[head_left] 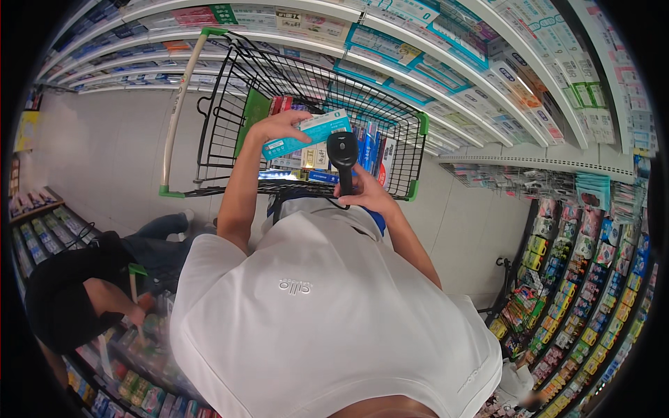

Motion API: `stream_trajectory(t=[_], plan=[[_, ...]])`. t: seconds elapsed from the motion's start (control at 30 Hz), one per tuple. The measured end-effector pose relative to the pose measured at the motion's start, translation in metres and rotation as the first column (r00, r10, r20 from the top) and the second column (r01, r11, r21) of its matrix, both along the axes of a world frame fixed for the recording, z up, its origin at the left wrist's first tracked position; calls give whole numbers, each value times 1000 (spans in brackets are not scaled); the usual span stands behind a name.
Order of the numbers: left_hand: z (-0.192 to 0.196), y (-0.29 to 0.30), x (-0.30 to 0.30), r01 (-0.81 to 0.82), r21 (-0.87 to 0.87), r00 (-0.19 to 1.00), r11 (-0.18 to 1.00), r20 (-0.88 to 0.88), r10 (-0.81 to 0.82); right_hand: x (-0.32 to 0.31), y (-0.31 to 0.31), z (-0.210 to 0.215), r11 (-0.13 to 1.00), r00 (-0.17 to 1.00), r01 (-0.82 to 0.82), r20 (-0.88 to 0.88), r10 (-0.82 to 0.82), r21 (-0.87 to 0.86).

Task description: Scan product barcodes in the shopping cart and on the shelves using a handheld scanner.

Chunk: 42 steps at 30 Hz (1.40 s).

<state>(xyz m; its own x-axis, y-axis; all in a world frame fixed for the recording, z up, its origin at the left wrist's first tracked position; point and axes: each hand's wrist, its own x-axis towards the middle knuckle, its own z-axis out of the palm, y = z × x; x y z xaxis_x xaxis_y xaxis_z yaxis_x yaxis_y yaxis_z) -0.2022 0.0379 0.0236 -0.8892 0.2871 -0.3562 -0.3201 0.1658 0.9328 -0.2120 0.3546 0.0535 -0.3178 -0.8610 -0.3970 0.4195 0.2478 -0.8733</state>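
1. Black wire makes the walls of the shopping cart, which has green corners and a pale handle bar on its left side.
2. Inside the cart many boxes stand packed close together, red, blue and white ones; I cannot tell what kind of goods they are.
3. The left hand is closed around a teal and white box, fingers on top and thumb below, and holds it above the cart.
4. The right hand is closed around the grip of a black scanner. The head of the scanner is just beside the lower edge of the box, nearly touching it.
5. Both forearms come up from a white shirt.
6. Shelves behind the cart are filled with rows of white and teal boxes.
7. At the left, another person in dark clothes crouches near low shelves of small packets.
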Motion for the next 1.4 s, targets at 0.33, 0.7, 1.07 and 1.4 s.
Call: stream_trajectory(t=[0.33,0.7,1.07,1.4], plan=[[11,2,1,22,-12,999,1000,42,-21,1,-2,3,1000,1000,-17,-5,17,-2],[11,2,2,24,-1,999,1000,31,-24,3,-2,1,1000,1000,-22,-6,22,5],[6,-2,1,40,0,997,999,61,-40,2,-5,3,998,999,-36,-27,37,41],[6,-3,3,39,57,997,998,67,-43,4,-6,1,999,999,-35,-27,36,38]])
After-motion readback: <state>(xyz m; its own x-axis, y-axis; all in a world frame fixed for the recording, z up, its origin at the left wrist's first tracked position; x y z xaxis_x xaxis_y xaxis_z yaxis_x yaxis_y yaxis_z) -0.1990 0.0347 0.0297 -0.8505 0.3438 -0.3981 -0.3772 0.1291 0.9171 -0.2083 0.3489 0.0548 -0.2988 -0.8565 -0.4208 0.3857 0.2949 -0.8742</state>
